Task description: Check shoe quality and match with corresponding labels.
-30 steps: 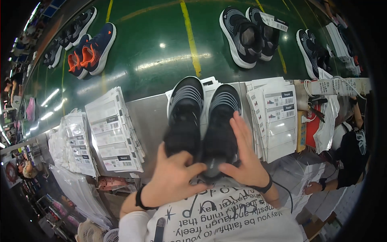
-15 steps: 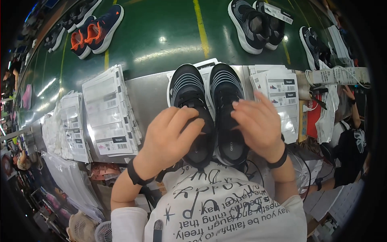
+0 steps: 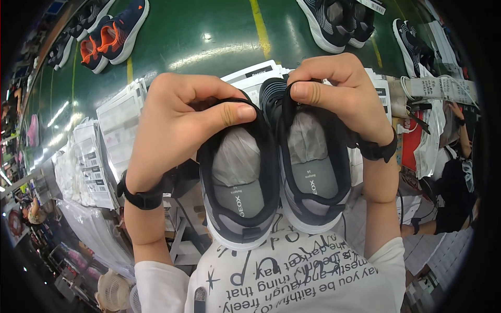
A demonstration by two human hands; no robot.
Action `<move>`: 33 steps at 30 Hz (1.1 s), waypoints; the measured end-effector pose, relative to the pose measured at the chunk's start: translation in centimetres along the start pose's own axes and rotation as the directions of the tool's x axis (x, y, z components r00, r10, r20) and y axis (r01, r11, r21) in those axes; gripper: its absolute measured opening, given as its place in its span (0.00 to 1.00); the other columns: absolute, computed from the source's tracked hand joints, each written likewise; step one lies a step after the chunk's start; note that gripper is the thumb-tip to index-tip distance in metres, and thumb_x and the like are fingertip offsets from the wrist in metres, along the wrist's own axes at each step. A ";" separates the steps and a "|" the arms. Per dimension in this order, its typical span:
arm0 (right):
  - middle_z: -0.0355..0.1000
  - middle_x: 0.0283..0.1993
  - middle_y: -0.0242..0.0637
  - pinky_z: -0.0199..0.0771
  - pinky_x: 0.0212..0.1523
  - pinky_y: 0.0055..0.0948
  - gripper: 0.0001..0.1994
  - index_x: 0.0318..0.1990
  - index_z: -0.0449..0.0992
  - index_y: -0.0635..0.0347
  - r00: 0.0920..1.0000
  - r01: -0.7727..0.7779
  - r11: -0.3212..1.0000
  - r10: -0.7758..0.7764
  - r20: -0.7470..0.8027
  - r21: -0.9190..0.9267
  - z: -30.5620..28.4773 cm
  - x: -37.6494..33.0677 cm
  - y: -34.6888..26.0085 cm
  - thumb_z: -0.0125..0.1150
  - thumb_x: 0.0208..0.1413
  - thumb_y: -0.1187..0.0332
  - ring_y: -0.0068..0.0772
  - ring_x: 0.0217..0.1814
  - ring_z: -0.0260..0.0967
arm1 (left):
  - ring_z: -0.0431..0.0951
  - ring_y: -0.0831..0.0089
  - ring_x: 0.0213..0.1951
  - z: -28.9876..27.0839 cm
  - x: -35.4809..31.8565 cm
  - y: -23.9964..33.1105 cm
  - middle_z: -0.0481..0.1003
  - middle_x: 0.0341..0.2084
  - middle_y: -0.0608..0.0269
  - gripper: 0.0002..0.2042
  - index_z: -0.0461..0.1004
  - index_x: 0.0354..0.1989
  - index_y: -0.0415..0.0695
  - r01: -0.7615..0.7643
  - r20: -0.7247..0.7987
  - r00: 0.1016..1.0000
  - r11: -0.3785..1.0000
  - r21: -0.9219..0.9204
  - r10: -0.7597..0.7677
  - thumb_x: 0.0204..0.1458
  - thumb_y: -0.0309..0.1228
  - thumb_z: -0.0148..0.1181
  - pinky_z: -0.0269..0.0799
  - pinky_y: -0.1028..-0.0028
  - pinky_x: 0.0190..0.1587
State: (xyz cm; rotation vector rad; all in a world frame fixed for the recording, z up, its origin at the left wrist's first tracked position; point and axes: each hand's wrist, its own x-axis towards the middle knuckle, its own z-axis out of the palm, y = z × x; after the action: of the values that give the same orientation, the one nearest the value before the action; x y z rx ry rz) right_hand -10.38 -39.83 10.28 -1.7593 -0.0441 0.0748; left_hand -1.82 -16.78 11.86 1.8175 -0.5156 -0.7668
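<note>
One green surface (image 3: 209,31) spreads beyond the grips. Just below them, two dark shoes (image 3: 242,201) show side by side. Left hand (image 3: 177,120) and right hand (image 3: 339,91) have thumbs closed against fingers, each pinching its shoe's upper edge; paper wads (image 3: 237,156) sit inside, near the pinches.

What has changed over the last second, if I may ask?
The left shoe and right shoe have come toward the white shirt, now showing paper stuffing inside. The left hand and right hand now pinch the front edges of the shoe openings. The orange-lined shoes stay on the green table.
</note>
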 end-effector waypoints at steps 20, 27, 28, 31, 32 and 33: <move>0.80 0.39 0.48 0.80 0.38 0.25 0.22 0.51 0.74 0.73 0.817 -0.331 0.938 0.231 -0.529 -0.103 6.1 -9.2 0.3 0.65 0.44 0.79 0.30 0.39 0.80 | 0.80 0.79 0.30 4.4 -8.4 -4.6 0.80 0.27 0.53 0.29 0.69 0.57 0.32 0.013 -0.403 0.913 0.987 0.162 0.054 0.39 0.18 0.59 0.73 0.80 0.35; 0.77 0.47 0.40 0.75 0.49 0.25 0.23 0.60 0.65 0.73 0.768 0.225 0.877 0.108 -0.631 0.424 3.7 -12.8 3.0 0.51 0.54 0.79 0.26 0.46 0.76 | 0.77 0.73 0.47 2.0 -9.7 -5.3 0.77 0.47 0.54 0.38 0.58 0.65 0.33 -0.242 -0.619 0.779 0.860 -0.450 -0.104 0.40 0.22 0.62 0.69 0.74 0.54; 0.77 0.47 0.40 0.75 0.49 0.25 0.23 0.60 0.65 0.73 0.776 0.234 0.870 0.101 -0.623 0.433 3.7 -12.7 3.6 0.51 0.54 0.79 0.26 0.46 0.76 | 0.77 0.73 0.47 1.8 -10.2 -5.9 0.77 0.47 0.54 0.38 0.58 0.65 0.33 -0.248 -0.632 0.769 0.865 -0.436 -0.097 0.40 0.22 0.62 0.69 0.74 0.54; 0.77 0.46 0.40 0.76 0.48 0.26 0.22 0.58 0.67 0.71 0.802 0.211 0.871 0.105 -0.588 0.443 3.4 -11.9 3.4 0.51 0.55 0.78 0.27 0.46 0.76 | 0.77 0.72 0.47 5.8 -8.3 -6.7 0.76 0.47 0.55 0.36 0.59 0.65 0.33 -0.266 -0.596 0.796 0.945 -0.191 0.104 0.42 0.23 0.61 0.69 0.74 0.55; 0.77 0.46 0.39 0.76 0.48 0.26 0.21 0.58 0.67 0.71 0.810 0.205 0.869 0.108 -0.577 0.450 3.3 -11.6 3.7 0.51 0.55 0.78 0.27 0.45 0.76 | 0.77 0.71 0.47 5.8 -7.9 -7.3 0.76 0.47 0.55 0.35 0.59 0.65 0.34 -0.273 -0.571 0.803 0.957 -0.101 0.169 0.43 0.23 0.61 0.69 0.73 0.55; 0.77 0.45 0.39 0.76 0.48 0.26 0.21 0.58 0.67 0.70 0.819 0.193 0.867 0.114 -0.562 0.459 3.4 -11.5 4.0 0.50 0.55 0.78 0.28 0.45 0.76 | 0.77 0.71 0.48 5.8 -7.5 -8.2 0.76 0.48 0.55 0.34 0.60 0.64 0.34 -0.276 -0.543 0.809 0.961 -0.012 0.225 0.44 0.23 0.61 0.69 0.73 0.55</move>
State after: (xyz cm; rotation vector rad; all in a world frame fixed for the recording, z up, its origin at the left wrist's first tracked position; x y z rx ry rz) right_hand -22.12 -38.13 6.04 -1.1922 0.3553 -0.4515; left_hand -11.32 -12.73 4.76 1.7342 -0.3287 -0.0746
